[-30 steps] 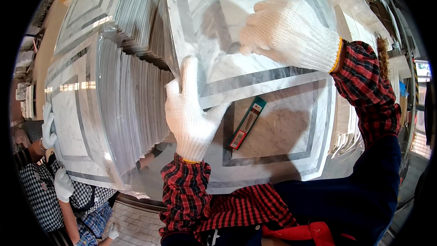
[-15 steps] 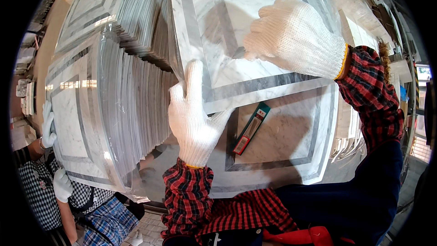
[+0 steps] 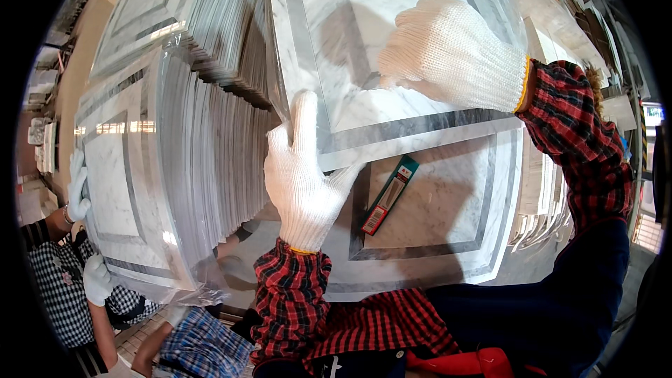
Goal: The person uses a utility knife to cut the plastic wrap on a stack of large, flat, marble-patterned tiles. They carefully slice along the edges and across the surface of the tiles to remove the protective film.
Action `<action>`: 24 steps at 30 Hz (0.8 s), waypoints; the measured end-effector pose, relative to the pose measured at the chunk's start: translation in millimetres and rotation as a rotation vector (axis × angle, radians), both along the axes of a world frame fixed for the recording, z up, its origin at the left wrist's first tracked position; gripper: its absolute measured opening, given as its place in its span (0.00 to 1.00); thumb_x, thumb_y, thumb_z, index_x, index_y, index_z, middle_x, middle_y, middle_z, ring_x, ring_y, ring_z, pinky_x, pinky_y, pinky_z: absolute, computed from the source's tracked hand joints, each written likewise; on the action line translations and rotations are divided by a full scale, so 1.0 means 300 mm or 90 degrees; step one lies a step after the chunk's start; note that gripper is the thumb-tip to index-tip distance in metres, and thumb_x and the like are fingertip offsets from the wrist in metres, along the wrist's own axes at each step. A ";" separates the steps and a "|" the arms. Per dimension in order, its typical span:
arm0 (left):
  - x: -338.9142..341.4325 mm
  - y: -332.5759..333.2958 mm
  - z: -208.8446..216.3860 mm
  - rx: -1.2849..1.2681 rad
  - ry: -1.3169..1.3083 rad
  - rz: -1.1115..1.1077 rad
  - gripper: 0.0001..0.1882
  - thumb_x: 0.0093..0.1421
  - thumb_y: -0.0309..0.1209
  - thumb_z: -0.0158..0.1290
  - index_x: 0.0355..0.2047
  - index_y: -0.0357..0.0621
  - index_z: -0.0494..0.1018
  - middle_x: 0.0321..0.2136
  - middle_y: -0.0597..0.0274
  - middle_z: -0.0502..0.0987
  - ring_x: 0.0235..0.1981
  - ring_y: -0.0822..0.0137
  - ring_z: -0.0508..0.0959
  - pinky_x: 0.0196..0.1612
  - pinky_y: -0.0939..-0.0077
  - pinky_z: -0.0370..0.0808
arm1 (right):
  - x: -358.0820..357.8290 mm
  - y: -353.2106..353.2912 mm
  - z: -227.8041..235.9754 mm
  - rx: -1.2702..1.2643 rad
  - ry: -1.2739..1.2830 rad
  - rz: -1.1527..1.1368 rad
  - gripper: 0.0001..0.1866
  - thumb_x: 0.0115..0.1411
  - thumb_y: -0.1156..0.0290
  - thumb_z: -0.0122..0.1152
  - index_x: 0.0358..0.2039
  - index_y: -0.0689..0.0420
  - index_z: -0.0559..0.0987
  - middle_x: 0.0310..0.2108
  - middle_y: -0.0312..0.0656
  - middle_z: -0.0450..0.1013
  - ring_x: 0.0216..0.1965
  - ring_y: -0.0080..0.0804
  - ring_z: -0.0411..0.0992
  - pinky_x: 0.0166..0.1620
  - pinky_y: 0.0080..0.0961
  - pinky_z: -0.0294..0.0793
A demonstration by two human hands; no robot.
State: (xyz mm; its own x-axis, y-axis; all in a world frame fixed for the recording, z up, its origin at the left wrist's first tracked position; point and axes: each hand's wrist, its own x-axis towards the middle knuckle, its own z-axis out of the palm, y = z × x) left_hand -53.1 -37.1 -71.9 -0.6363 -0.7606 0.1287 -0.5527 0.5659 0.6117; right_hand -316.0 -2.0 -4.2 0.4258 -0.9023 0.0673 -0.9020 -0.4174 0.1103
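Note:
White knitted gloves cover both my hands. My left hand (image 3: 304, 178) lies at the near left corner of a white-and-grey marble-patterned tile (image 3: 353, 119), its fingers spread, one finger flat along the top and the thumb by the front edge. On the upper face of that tile, my right hand (image 3: 451, 56) is closed, knuckles up; whatever its fingers hold, if anything, is hidden beneath. The tile sits askew over another framed-pattern tile (image 3: 434, 203). A narrow teal and red packet (image 3: 390, 196) rests slantwise on the lower tile, just under the upper tile's front edge.
To the left, tall stacks of similar tiles stand, the nearer stack (image 3: 119, 189) partly wrapped in clear film. Beyond it, a co-worker's gloved hands (image 3: 98, 280) show at the lower left. More boxes and pale stacked pieces (image 3: 539, 182) line the right side.
The view has shifted slightly. Both my hands keep nearly the same places on the tile. At the lower left, another person's arm and blue plaid clothing have come further into view.

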 end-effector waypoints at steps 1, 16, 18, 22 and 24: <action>0.003 0.001 0.005 -0.002 -0.002 0.001 0.54 0.44 0.43 0.77 0.70 0.43 0.64 0.51 0.45 0.73 0.50 0.48 0.78 0.52 0.59 0.77 | 0.003 0.000 0.003 0.006 -0.007 -0.001 0.03 0.55 0.68 0.66 0.29 0.51 0.82 0.27 0.42 0.77 0.32 0.43 0.79 0.35 0.42 0.78; -0.018 0.008 0.047 0.064 -0.045 0.024 0.57 0.41 0.36 0.78 0.71 0.45 0.62 0.51 0.44 0.72 0.51 0.47 0.76 0.53 0.57 0.76 | 0.007 0.076 -0.052 -0.050 -0.127 -0.086 0.06 0.57 0.62 0.69 0.30 0.48 0.81 0.25 0.37 0.74 0.31 0.39 0.77 0.35 0.39 0.77; -0.017 0.007 0.042 0.053 -0.046 0.032 0.57 0.41 0.36 0.78 0.71 0.45 0.62 0.51 0.45 0.72 0.51 0.47 0.76 0.53 0.58 0.77 | 0.016 0.060 -0.041 -0.080 -0.070 -0.024 0.06 0.57 0.63 0.69 0.28 0.48 0.81 0.25 0.37 0.74 0.32 0.37 0.77 0.35 0.39 0.77; -0.005 0.016 0.023 0.043 -0.031 0.030 0.57 0.42 0.35 0.78 0.71 0.44 0.62 0.51 0.44 0.72 0.51 0.47 0.77 0.53 0.58 0.77 | 0.012 0.037 -0.027 -0.107 0.014 0.018 0.05 0.57 0.64 0.68 0.28 0.48 0.81 0.24 0.36 0.75 0.32 0.37 0.77 0.37 0.39 0.77; -0.002 0.006 0.028 0.045 -0.034 0.023 0.57 0.41 0.35 0.78 0.71 0.44 0.62 0.52 0.44 0.72 0.51 0.47 0.77 0.54 0.58 0.77 | 0.023 0.040 -0.017 -0.063 0.022 -0.020 0.06 0.57 0.64 0.68 0.28 0.49 0.80 0.24 0.37 0.75 0.32 0.37 0.77 0.37 0.38 0.77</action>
